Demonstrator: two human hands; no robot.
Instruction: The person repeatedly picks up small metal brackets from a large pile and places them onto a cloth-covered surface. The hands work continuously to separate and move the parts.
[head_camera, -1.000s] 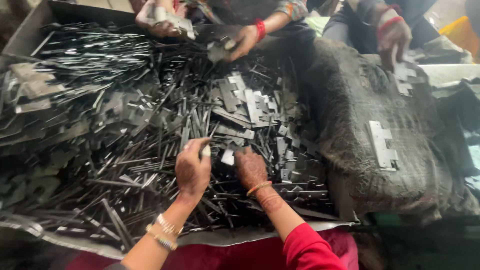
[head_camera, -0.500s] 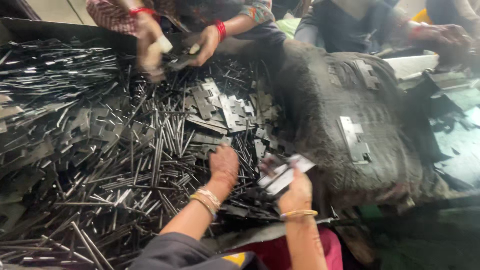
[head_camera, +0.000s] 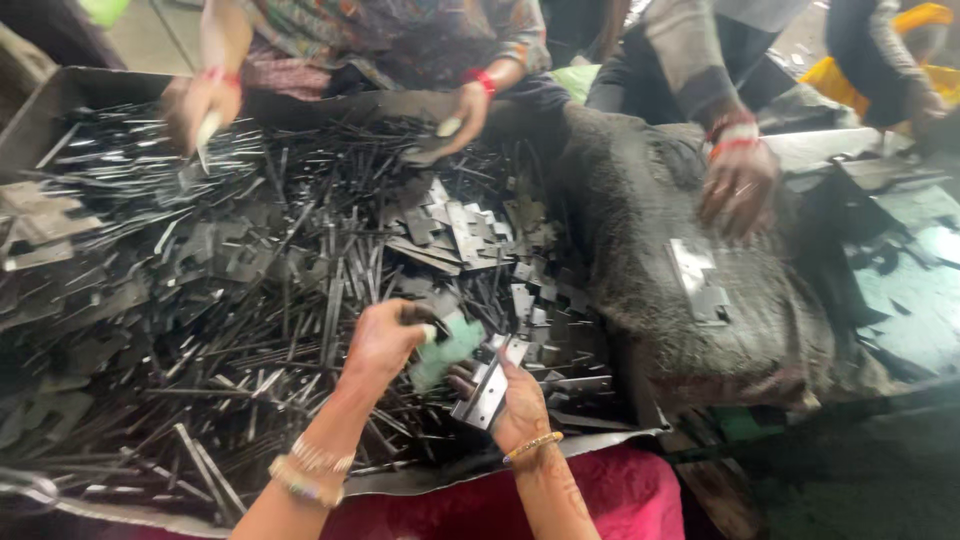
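Our right hand (head_camera: 518, 405) grips a hinge (head_camera: 488, 385); our left hand (head_camera: 385, 340), beside it, pinches a blurred metal piece (head_camera: 447, 345). We'd best hold both firmly, clear of the sharp scrap (head_camera: 250, 300) beneath.

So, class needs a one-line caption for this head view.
Left hand and right hand lift flat metal pieces from the scrap pile.

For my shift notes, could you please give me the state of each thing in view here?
left hand: closed on a pale green piece
right hand: holding a flat metal hinge plate
heap of metal strips: loose, tangled
dark sack: draped, a hinge plate on top
co-worker's hand: resting on the sack
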